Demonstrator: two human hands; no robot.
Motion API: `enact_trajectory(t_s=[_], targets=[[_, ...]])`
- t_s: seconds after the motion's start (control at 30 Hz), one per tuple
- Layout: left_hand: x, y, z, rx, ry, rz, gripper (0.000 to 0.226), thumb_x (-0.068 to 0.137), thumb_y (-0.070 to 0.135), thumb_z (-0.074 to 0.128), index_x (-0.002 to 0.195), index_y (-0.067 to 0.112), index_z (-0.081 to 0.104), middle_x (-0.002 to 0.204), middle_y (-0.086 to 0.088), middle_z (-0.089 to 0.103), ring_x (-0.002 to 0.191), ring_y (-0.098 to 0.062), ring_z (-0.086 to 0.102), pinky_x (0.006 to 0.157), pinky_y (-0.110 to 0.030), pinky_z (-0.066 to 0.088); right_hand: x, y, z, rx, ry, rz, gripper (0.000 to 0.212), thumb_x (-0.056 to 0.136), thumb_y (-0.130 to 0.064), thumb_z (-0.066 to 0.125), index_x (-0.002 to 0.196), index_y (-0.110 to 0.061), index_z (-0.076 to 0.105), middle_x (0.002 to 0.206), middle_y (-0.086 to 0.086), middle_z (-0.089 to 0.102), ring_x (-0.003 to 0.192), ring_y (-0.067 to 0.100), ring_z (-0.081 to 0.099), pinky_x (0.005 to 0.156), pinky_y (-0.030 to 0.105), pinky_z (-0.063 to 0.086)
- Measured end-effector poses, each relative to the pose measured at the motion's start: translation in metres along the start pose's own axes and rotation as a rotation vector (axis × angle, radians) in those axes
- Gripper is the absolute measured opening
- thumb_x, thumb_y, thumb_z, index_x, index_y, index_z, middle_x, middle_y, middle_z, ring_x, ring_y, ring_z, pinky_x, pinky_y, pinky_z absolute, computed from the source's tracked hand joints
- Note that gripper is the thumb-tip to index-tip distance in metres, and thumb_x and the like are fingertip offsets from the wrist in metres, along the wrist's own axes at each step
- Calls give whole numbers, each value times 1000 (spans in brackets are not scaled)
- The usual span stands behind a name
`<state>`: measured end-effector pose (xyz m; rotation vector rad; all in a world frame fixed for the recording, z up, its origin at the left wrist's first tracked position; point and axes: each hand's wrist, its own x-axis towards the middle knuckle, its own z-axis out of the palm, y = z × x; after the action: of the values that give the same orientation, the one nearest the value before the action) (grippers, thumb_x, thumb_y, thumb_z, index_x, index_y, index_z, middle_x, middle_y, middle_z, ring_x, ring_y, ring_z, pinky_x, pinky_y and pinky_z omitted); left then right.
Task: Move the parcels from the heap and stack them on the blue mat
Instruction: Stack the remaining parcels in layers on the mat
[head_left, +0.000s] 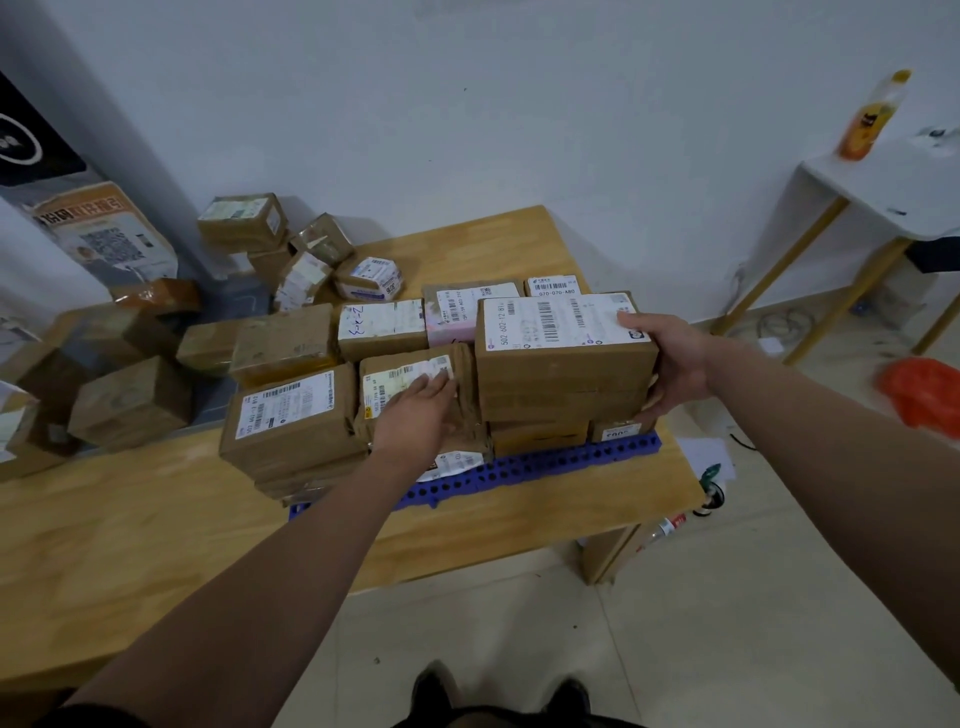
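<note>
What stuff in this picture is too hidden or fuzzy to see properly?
All in the head view:
- blue mat: mostly covered by parcels, only its front edge shows.
- right hand: some fingers hidden behind the big box it holds.
- crumpled parcel: label partly covered by the left hand, print too small.
- bottle: label blurred.
- far-left boxes: cut off by the picture's edge.

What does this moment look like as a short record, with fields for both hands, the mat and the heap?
left hand: rests flat on the crumpled parcel, front row
right hand: grips the right end of the large labelled parcel, thumb on top
large labelled parcel: sits on lower parcels
blue mat: on the wooden table, front edge showing
heap: loose parcels left of the mat
aside: orange bottle on white side table
</note>
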<state>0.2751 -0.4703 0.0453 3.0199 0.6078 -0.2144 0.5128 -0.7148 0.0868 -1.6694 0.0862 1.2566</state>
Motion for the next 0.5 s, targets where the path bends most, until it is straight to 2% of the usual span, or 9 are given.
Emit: enact_trajectory(t_s=[0.2, 0.4, 0.5], targets=[[0, -2, 2, -2, 27, -25, 67, 98, 23, 54, 155, 29, 19, 162, 10, 17, 148, -18, 16, 114, -40, 31, 0, 1, 4, -59, -7, 5, 66, 74, -58, 70, 129, -26, 52, 129, 16, 52, 111, 51, 51, 86, 71, 43], [1, -5, 2, -31, 38, -37, 68, 96, 22, 57, 154, 30, 22, 161, 10, 20, 148, -18, 19, 114, -40, 32, -2, 1, 11, -78, -5, 1, 63, 78, -59, 66, 129, -25, 51, 128, 15, 53, 110, 49, 53, 79, 62, 51], [-1, -7, 4, -38, 35, -30, 68, 96, 21, 58, 153, 30, 23, 160, 10, 21, 148, -18, 18, 115, -41, 30, -2, 0, 14, -84, 4, 0, 63, 75, -58, 69, 127, -25, 53, 128, 15, 53, 110, 48, 52, 83, 66, 47]])
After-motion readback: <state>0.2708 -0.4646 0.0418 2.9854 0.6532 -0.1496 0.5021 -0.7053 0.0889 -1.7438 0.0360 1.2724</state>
